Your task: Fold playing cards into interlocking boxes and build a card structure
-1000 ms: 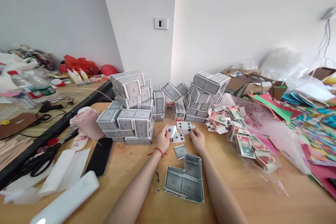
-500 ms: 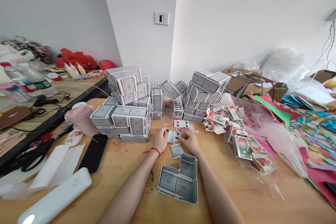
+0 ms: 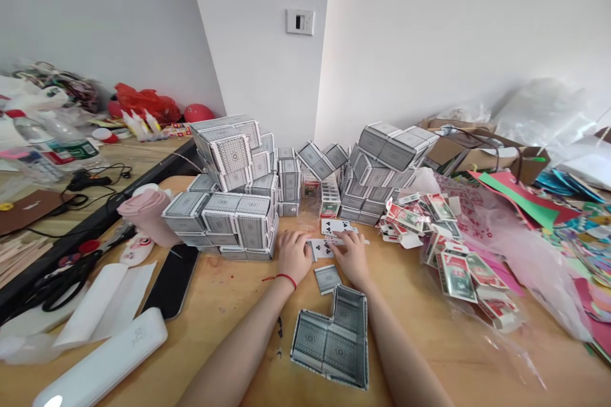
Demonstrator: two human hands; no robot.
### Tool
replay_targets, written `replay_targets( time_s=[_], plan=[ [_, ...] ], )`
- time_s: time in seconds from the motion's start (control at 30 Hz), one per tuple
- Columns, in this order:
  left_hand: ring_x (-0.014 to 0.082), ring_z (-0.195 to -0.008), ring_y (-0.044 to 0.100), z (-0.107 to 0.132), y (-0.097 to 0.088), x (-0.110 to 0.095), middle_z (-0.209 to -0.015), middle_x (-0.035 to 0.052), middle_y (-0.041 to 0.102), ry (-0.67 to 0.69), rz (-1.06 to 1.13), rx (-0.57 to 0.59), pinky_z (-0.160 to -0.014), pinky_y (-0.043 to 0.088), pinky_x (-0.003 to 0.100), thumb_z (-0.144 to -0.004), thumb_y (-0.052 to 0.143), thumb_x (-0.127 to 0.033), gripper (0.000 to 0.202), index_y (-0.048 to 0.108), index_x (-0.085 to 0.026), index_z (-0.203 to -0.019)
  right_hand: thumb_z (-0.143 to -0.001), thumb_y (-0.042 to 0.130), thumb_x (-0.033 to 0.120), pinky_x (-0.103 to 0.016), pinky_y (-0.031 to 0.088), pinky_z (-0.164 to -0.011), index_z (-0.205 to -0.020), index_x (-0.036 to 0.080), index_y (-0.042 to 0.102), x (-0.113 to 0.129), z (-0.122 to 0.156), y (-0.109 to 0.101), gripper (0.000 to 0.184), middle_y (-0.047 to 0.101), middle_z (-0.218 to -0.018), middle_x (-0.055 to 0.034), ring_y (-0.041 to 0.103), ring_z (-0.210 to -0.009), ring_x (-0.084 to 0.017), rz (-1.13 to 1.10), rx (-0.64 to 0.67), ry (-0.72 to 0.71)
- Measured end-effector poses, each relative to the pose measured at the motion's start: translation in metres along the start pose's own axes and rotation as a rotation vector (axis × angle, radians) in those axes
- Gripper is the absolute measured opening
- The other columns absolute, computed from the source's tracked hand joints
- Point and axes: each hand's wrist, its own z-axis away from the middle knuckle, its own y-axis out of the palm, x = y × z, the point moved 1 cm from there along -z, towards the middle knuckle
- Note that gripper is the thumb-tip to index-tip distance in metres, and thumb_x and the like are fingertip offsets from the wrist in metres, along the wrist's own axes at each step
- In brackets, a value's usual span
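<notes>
Card-built blocks (image 3: 241,216) stand stacked left and right of frame centre, and an L-shaped card tray (image 3: 340,351) at lower centre appears formed, open-topped. Outstanding: club-suit playing cards (image 3: 323,248) lie flat, apparently unjoined, at frame centre. The left hand (image 3: 294,254) sits half-open at their left edge, the right hand (image 3: 352,257) has fingertips on them; whether either grip pinches one cannot be told

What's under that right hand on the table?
Face-up playing cards with black club marks show by the fingertips of the right hand. The hand covers whatever is beneath its palm, so I can't tell what's there.
</notes>
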Motion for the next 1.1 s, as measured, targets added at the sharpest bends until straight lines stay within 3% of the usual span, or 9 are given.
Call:
replay_targets(
  time_s=[0.13,0.33,0.57,0.7,0.9,1.1],
  plan=[
    [0.023,-0.107,0.04,0.002,-0.001,-0.011,-0.111,0.0059,0.05,0.139,-0.026,0.129,-0.095,0.028,0.043,-0.074,0.049,-0.024,0.034,0.05,-0.022,-0.108,-0.077,0.05,0.034,-0.043,0.032,-0.083,-0.104,0.02,0.056,-0.013,-0.006,-0.001,0.032,0.055,-0.107,-0.0099,0.041,-0.1,-0.025,0.083,-0.15,0.06],
    [0.0258,-0.103,0.039,0.004,0.002,-0.01,-0.106,0.007,0.049,0.088,-0.064,0.211,-0.092,0.027,0.043,-0.066,0.06,-0.037,0.043,0.052,-0.023,-0.105,-0.077,0.049,0.033,-0.043,0.027,-0.088,-0.113,0.022,0.051,-0.01,-0.009,0.004,0.038,0.052,-0.116,-0.0094,0.036,-0.11,-0.028,0.169,0.022,0.08],
    [0.0251,-0.096,0.041,0.001,0.006,0.0,-0.093,0.0069,0.052,0.017,0.028,0.216,-0.086,0.03,0.039,-0.061,0.064,-0.04,0.038,0.057,-0.021,-0.093,-0.076,0.051,0.032,-0.04,0.032,-0.08,-0.103,0.018,0.057,-0.011,-0.009,0.002,0.031,0.058,-0.101,-0.0107,0.044,-0.094,-0.026,0.131,0.035,0.128],
    [0.0233,-0.094,0.042,0.001,0.006,0.001,-0.09,0.0058,0.05,-0.008,0.029,0.214,-0.084,0.032,0.037,-0.061,0.065,-0.042,0.032,0.057,-0.02,-0.082,-0.073,0.055,0.036,-0.041,0.031,-0.08,-0.112,0.02,0.052,-0.011,-0.009,0.002,0.043,0.053,-0.11,-0.0106,0.04,-0.1,-0.029,0.142,0.026,0.109],
    [0.0242,-0.101,0.038,0.004,0.003,-0.003,-0.106,0.0079,0.045,-0.018,-0.018,0.114,-0.09,0.028,0.037,-0.062,0.063,-0.044,0.055,0.048,-0.018,-0.108,-0.072,0.055,0.036,-0.042,0.031,-0.081,-0.115,0.016,0.048,-0.013,-0.009,0.004,0.047,0.056,-0.105,-0.0124,0.041,-0.101,-0.03,0.127,0.047,0.133],
    [0.024,-0.098,0.04,0.004,0.004,0.0,-0.099,0.0063,0.046,-0.133,-0.064,0.15,-0.088,0.03,0.037,-0.062,0.063,-0.039,0.04,0.054,-0.018,-0.094,-0.068,0.058,0.035,-0.04,0.036,-0.08,-0.108,0.017,0.051,-0.016,-0.007,-0.003,0.044,0.057,-0.098,-0.0098,0.046,-0.094,-0.026,-0.062,-0.085,0.174]
  ],
)
